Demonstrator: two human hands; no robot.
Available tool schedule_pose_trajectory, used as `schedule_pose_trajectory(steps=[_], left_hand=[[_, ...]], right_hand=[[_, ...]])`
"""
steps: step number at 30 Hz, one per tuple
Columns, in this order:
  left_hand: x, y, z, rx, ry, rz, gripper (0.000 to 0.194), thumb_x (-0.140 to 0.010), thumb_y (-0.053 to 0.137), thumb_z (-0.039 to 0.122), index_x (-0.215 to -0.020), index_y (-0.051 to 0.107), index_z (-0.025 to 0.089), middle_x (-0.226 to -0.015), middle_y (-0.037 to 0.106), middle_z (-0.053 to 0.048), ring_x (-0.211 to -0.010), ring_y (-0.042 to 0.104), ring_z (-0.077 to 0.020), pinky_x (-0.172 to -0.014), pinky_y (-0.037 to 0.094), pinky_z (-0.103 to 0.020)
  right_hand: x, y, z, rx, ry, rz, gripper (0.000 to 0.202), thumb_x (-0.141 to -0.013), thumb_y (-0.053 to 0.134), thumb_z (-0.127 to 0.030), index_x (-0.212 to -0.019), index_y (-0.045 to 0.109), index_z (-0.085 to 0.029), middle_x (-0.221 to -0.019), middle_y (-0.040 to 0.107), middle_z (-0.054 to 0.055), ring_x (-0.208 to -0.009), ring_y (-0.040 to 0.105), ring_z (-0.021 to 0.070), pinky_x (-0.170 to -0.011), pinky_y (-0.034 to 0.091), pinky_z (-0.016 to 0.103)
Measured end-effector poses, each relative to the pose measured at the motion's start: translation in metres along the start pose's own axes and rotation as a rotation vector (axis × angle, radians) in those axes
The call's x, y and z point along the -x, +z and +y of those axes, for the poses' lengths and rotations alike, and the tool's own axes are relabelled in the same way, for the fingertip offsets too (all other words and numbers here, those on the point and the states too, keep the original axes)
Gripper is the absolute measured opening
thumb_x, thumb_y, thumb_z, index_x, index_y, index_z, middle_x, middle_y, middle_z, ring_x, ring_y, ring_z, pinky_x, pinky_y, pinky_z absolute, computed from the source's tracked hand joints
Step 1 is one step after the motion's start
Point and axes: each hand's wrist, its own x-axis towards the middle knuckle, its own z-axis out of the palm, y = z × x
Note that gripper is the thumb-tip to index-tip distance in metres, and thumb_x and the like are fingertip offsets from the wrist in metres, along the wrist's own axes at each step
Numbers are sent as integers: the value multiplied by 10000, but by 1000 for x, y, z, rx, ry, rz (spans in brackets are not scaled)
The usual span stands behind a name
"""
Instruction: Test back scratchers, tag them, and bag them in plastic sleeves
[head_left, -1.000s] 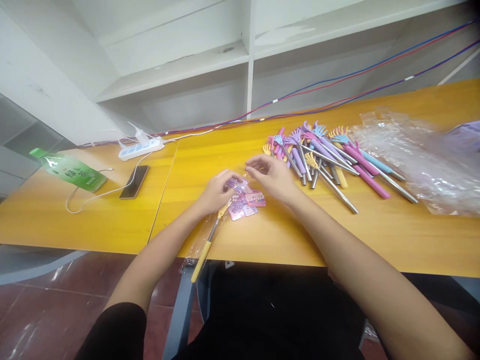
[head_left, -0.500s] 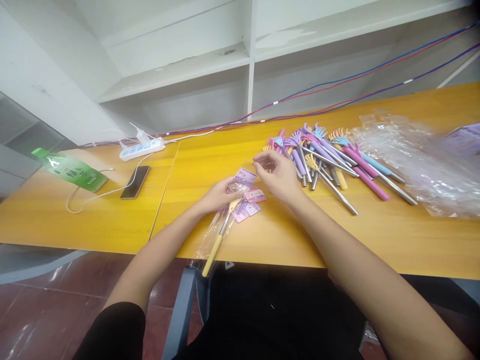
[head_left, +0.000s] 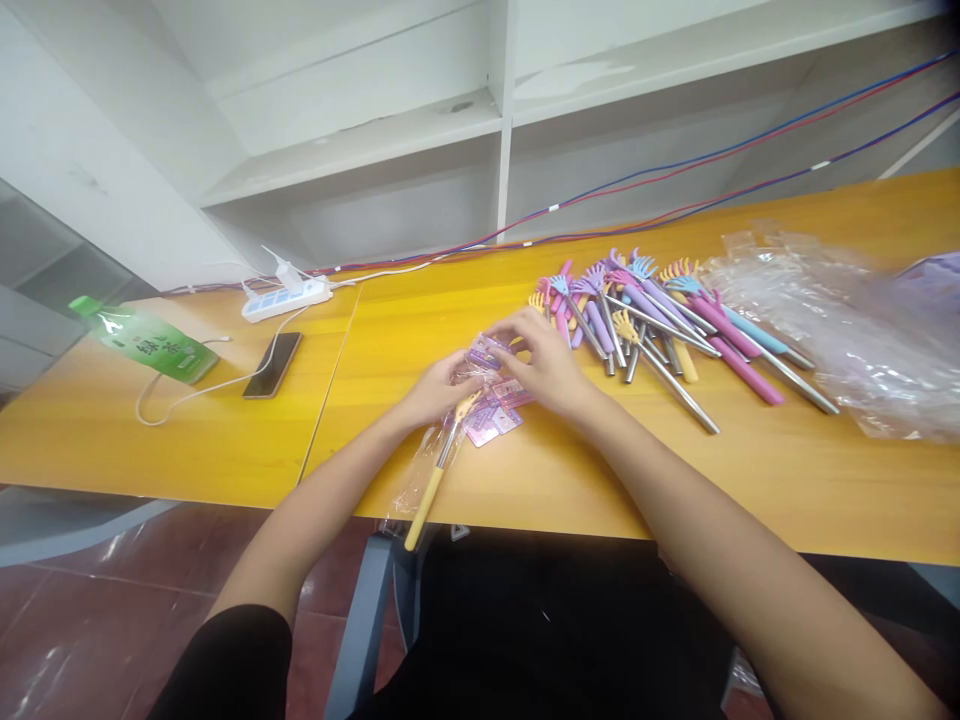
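My left hand [head_left: 442, 390] is closed on a clear plastic bag [head_left: 416, 475] near its far end, thumb on top. Along the bag lies a yellow back scratcher [head_left: 427, 505], its claw by my left thumb and its handle reaching past the table's front edge. My right hand [head_left: 546, 365] has come to the same end of the bag, with thumb and fingers pinched at a small purple printed card [head_left: 481, 352]. Several more pink and purple cards [head_left: 484, 428] lie on the table under and beside my hands. My right fingertips partly cover the pinched card.
Several colourful back scratchers [head_left: 652, 310] lie in a pile at the back right, beside a heap of clear plastic bags [head_left: 847, 330]. On the left are a green bottle [head_left: 146, 345], a phone [head_left: 274, 365] and a white power strip [head_left: 285, 298] with cables.
My right hand has moved left and closed its fingers at the purple card by the bag's end. My left hand has stayed nearly still on the bag.
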Motion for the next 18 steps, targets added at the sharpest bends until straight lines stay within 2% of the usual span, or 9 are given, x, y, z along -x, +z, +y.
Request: schedule_pose_trajectory(steps=[3,7,10,13,15,17,18], left_hand=[[0,0,-1,9,35,-20,483,-931,735,386,-1352,655,162,-1418,686,-157,-1297,662,-295,-1140,494,-460],[0,0,-4,4,25,15,542,-889,782,447,-1334,653,166,-1376,697,-152,-1265,667,-296,-1081,528,-429],[3,2,3,48,-67,6,619,-833,837,507,-1300,632,157,-1190,757,-128,-1038,738,-255,-915,582,-365],[10,4,17,132,-202,-155,617,-842,829,538,-1273,593,165,-908,772,-68,-696,719,-187,-650,560,-296],[14,7,26,182,-260,-245,560,-884,784,553,-1239,569,177,-772,743,-34,-553,670,-157,-522,498,-256],[17,10,31,203,-263,-241,497,-909,755,555,-1177,556,186,-662,690,8,-445,602,-126,-430,422,-219],[18,11,33,211,-243,-193,464,-916,745,554,-1134,550,193,-614,651,36,-399,556,-109,-394,380,-206]], right_hand=[[0,5,2,-66,113,-11,384,-923,736,-433,-1247,698,-232,-1096,689,81,-979,654,233,-814,543,348],[-1,5,4,-33,170,-86,286,-960,673,-479,-1041,757,-217,-976,741,62,-908,670,231,-831,523,358],[-3,-2,6,44,167,16,290,-965,658,-472,-1000,766,-205,-952,737,67,-882,661,231,-839,509,362],[-7,-10,9,62,164,159,286,-976,634,-455,-1010,764,-202,-921,712,66,-864,652,235,-847,515,373],[-10,-14,11,35,188,242,292,-971,635,-469,-1021,757,-208,-908,689,60,-851,646,234,-831,528,373],[-13,-15,11,-39,234,316,335,-956,645,-520,-1069,736,-218,-964,685,63,-878,648,234,-794,546,359],[-14,-14,9,-100,265,339,378,-949,643,-554,-1118,713,-223,-1020,686,68,-900,653,232,-765,556,346]])
